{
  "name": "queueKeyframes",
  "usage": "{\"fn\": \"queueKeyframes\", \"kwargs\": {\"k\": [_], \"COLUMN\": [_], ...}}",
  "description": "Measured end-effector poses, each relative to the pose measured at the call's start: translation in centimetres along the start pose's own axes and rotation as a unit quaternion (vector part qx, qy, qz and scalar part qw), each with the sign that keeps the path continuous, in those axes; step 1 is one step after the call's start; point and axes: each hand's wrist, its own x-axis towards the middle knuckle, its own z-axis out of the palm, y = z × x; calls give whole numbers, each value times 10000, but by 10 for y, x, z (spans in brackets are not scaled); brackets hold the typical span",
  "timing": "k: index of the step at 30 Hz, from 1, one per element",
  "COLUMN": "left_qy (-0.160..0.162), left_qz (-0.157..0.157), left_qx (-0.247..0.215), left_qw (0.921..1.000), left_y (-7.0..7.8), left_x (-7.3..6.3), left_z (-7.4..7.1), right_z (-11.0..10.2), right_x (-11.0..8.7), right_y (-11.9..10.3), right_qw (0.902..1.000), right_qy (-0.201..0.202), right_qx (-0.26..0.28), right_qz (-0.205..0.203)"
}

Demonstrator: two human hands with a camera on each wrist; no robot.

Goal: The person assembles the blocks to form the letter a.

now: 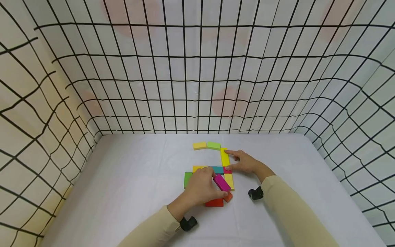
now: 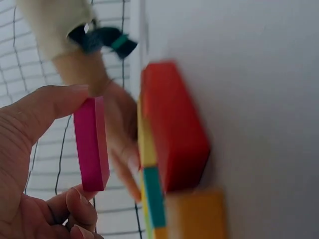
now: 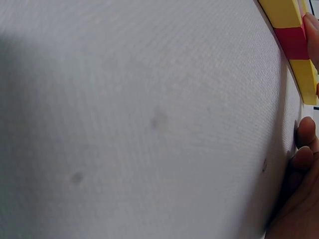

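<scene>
Between its thumb and fingers, my left hand (image 1: 200, 186) pinches a magenta block (image 1: 222, 183), held above the other blocks; the left wrist view shows this magenta block (image 2: 90, 144) clear of the table. My right hand (image 1: 245, 162) lies at the right side of the block layout. Its index finger touches the upper part of a long yellow block (image 1: 225, 158), and its thumb touches the small crimson block (image 1: 227, 171) below that. Another yellow block (image 1: 229, 182) continues downward. A teal block (image 1: 217, 170) adjoins the crimson one on the left. The right wrist view shows the crimson block (image 3: 291, 43) between two yellow ones.
A red block (image 1: 214, 203) and an orange-red block (image 1: 228, 197) lie nearest the person. Partly behind the left hand are a green block (image 1: 187, 179) and a yellow-orange block (image 1: 198, 168). Pale yellow (image 1: 199, 146) and light green (image 1: 213, 145) blocks lie farthest away. Black-grid walls surround the white table (image 1: 129, 178).
</scene>
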Motion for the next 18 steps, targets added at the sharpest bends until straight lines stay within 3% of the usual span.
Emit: {"fn": "queueKeyframes", "kwargs": {"k": [9,18], "left_qy": [-139,-391], "left_qz": [322,518], "left_qx": [323,984], "left_qw": [9989,9930], "left_y": [15,33], "left_x": [-8,-17], "left_z": [21,35], "right_z": [0,1], "right_x": [-2,-2], "right_y": [-4,-4], "right_qw": [10000,9999], "right_qy": [14,31], "right_qx": [-42,-89], "right_qz": [43,35]}}
